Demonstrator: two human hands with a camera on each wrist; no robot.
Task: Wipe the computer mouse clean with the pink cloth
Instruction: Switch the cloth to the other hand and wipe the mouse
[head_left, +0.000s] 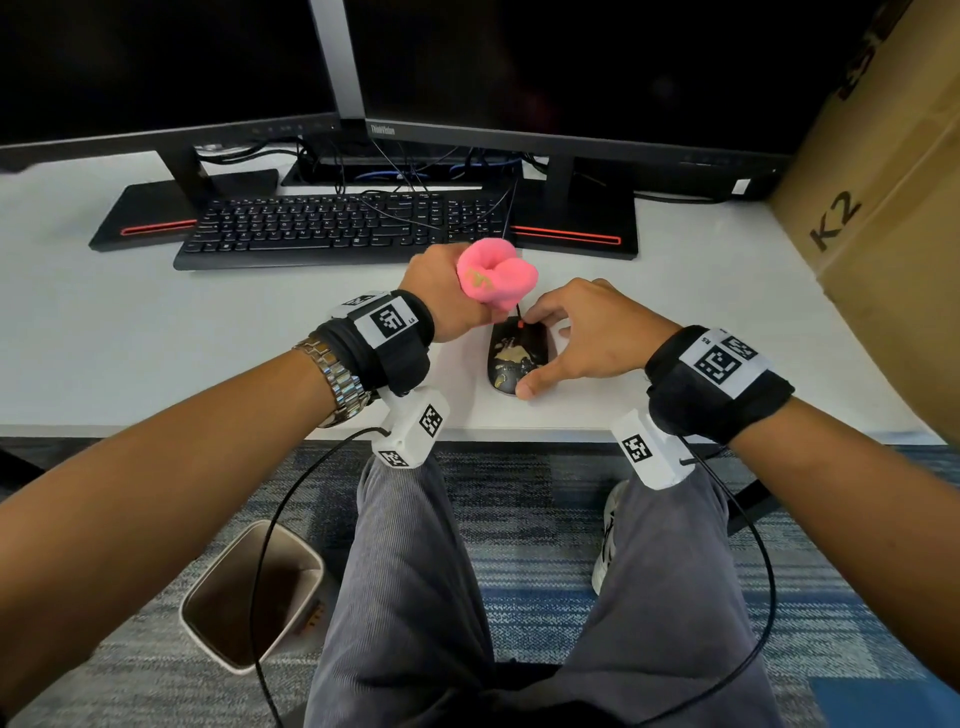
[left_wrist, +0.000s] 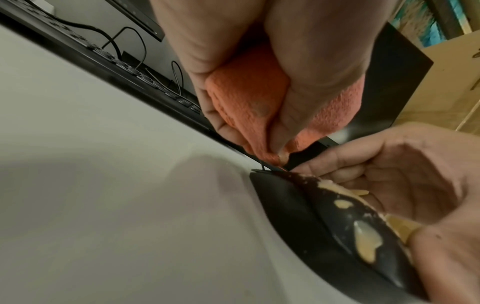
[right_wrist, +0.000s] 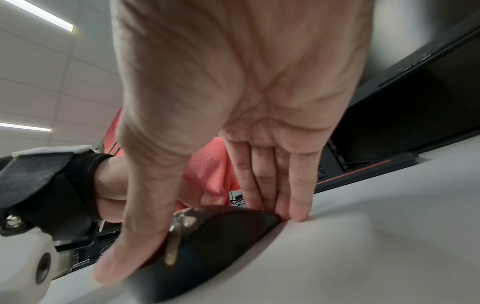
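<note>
Here, left hand (head_left: 441, 291) gripping pink cloth (head_left: 496, 278), right hand (head_left: 587, 338) seemingly steadying mouse (head_left: 514, 356) edges.

Head camera looking forward and down from above onto desk (head_left: 104, 332), both forearms in frame, keyboard (head_left: 332, 228) and monitors beyond. Left wrist camera sitting low beside desk surface, facing along left hand (left_wrist: 259, 67), very near mouse (left_wrist: 324, 232). Right wrist camera looking from under right hand (right_wrist: 233, 92), tilted upward, catching ceiling lights (right_wrist: 46, 18). All three views sharing mouse; wrist views each catching opposite hand.
</note>
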